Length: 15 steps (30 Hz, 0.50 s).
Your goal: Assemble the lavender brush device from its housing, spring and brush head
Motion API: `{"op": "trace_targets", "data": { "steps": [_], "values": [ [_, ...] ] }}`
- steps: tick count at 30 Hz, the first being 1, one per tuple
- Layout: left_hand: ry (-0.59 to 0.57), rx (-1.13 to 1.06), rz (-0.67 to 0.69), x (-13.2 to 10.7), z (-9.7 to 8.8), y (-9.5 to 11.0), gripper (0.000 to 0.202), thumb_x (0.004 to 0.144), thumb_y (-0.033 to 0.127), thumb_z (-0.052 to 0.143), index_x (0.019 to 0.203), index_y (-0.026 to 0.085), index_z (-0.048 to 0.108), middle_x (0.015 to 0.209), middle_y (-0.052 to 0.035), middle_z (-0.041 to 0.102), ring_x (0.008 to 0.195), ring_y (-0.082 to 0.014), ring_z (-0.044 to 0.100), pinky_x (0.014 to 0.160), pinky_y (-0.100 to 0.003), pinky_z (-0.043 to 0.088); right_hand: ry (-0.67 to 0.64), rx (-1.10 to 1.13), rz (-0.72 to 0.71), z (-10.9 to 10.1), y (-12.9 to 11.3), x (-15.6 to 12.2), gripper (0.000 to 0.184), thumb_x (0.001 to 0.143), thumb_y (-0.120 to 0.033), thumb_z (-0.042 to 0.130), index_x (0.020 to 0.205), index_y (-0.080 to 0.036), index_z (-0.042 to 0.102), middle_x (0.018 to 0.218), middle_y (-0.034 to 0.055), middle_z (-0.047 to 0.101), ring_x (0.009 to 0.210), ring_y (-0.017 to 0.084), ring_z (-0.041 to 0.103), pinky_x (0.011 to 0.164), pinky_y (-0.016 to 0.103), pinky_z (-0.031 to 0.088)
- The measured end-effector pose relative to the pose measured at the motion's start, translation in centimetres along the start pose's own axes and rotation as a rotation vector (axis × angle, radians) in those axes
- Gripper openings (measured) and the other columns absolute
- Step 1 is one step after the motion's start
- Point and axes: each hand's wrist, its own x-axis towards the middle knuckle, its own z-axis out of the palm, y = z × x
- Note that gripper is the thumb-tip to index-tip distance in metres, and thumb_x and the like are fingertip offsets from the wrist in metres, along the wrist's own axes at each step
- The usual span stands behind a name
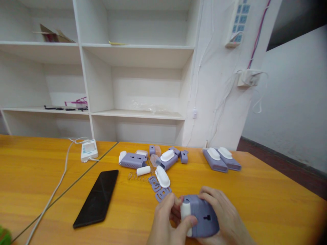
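Note:
Between my two hands is a purple-grey plastic housing (204,217) with a dark keyhole slot in its upper face and a white rounded piece (185,211) at its left end. My left hand (168,221) pinches that end, thumb and fingers against the white piece and the housing's edge. Wrapped around the right side of the housing is my right hand (224,217); its underside fingers are hidden. Just beyond my left hand lie flat purple cut-out plates (162,194) and a white oval part (162,177).
Farther back are loose purple housings (133,160), a white cylinder (143,170), coil springs (136,177) and small purple pieces. Two purple units with white tops (216,163) stand at right. A black tablet (97,199) and a power strip (89,150) with a cable lie left, before white shelves (138,115).

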Motion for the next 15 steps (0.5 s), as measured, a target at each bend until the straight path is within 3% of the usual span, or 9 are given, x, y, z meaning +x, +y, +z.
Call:
{"op": "trace_targets", "data": {
  "steps": [6, 15],
  "values": [
    [-0.007, -0.121, -0.060, 0.1, 0.3, -0.8, 0.033, 0.074, 0.034, 0.086, 0.074, 0.022, 0.055, 0.076, -0.0010, 0.065, 0.074, -0.0197, 0.060, 0.066, -0.025, 0.046, 0.029, 0.020, 0.040, 0.2, -0.3, 0.0, 0.076, 0.063, -0.032, 0.083, 0.129, -0.024, 0.047, 0.125, 0.0144, 0.065, 0.109, 0.035, 0.070, 0.094, 0.048, 0.054],
    [0.028, -0.096, 0.047, -0.5, 0.8, -1.0, 0.032, 0.076, 0.041, 0.084, 0.081, 0.023, 0.058, 0.077, -0.0018, 0.063, 0.071, -0.0190, 0.059, 0.065, -0.025, 0.045, 0.032, 0.023, -0.044, -0.2, 0.3, 0.3, 0.073, 0.067, -0.034, 0.083, 0.131, -0.024, 0.048, 0.124, 0.0117, 0.068, 0.108, 0.032, 0.070, 0.094, 0.044, 0.055]
  ]
}}
